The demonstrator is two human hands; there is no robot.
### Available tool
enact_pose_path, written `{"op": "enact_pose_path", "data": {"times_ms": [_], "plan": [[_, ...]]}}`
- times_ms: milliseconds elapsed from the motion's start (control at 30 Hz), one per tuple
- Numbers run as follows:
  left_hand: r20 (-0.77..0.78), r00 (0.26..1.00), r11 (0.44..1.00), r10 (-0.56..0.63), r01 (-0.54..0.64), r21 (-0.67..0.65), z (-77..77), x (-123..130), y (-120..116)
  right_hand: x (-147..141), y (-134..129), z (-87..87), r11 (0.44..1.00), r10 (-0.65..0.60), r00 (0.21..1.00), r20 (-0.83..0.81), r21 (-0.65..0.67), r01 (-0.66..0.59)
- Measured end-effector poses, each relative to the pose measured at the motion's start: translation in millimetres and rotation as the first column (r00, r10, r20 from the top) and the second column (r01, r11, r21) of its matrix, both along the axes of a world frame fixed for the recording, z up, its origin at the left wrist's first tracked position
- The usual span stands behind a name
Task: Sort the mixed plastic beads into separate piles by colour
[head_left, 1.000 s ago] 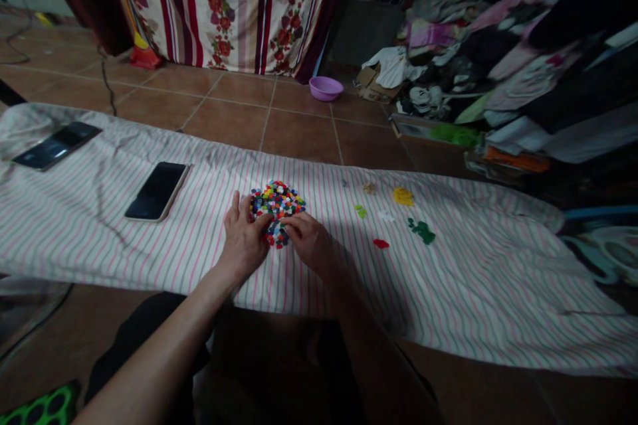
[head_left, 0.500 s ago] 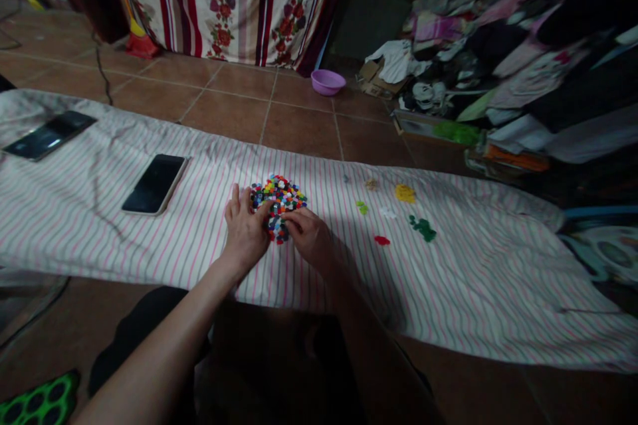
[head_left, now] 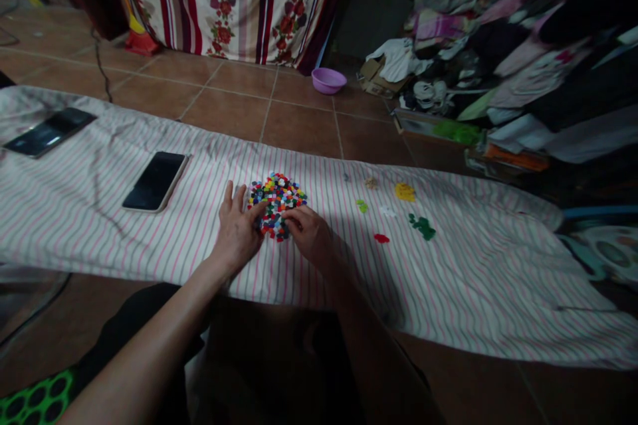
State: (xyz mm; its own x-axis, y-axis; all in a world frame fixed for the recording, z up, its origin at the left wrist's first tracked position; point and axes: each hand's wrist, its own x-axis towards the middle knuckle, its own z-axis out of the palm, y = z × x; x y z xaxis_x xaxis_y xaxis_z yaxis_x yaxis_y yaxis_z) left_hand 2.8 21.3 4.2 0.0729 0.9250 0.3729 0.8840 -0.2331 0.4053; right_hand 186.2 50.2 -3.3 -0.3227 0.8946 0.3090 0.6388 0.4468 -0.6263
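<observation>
A heap of small mixed-colour pieces (head_left: 279,196), too small to name exactly, lies on the striped cloth (head_left: 319,279). At its left edge rests my left hand (head_left: 238,226), fingers spread, the thumb reaching over the pieces. My right hand (head_left: 310,234) is at the right edge of the heap, thumb and forefinger pinched together; what sits between them is too small to make out. Right of the heap lie little single-colour groups: yellow (head_left: 405,192), dark green (head_left: 423,226), red (head_left: 381,238), light green (head_left: 361,206), white (head_left: 388,211), tan (head_left: 371,182) and a grey bit (head_left: 346,177).
Left of the heap lies a phone (head_left: 155,181), with a second dark device (head_left: 50,133) farther left. Beyond the cloth, a purple basin (head_left: 328,81) stands on the tiled floor. Clothes (head_left: 448,26) are piled at the upper right. A green-and-black object (head_left: 40,400) shows at lower left.
My left hand has drawn slightly left and away from the heap, uncovering more pieces. The right hand stays pinched at nearly the same spot.
</observation>
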Motion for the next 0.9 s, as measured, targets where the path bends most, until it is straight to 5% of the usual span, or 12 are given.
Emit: {"op": "enact_pose_path", "data": {"times_ms": [900], "plan": [[-0.029,0.998,0.999,-0.049,0.049,-0.011,5.3,-4.1,-4.4,-1.3,-3.1,4.7,0.997,-0.049,0.999,-0.01,-0.055,0.049]]}}
